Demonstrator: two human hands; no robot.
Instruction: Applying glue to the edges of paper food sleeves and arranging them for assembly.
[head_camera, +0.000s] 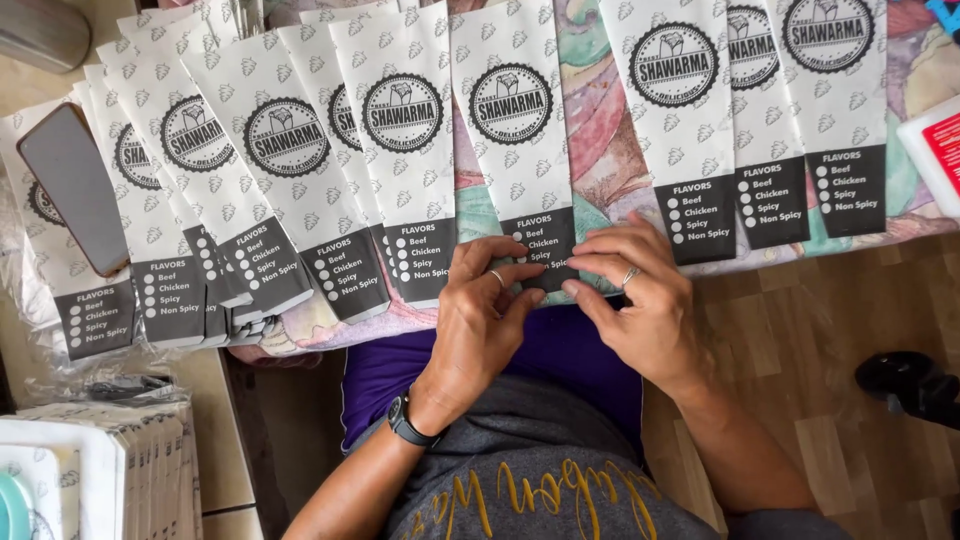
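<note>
Both hands meet at the near edge of the patterned tablecloth (600, 170), pinching the dark lower end of one white paper sleeve (520, 140). The left hand (480, 310) and right hand (635, 295) have fingers curled narrow, fingertips touching the sleeve. More sleeves (280, 170) fan out leftward, a phone (75, 185) lying on them.

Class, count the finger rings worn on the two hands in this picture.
2. One silver ring is on a finger of the left hand; a second ring is on the right hand. Curled fingers may hide others.
</note>
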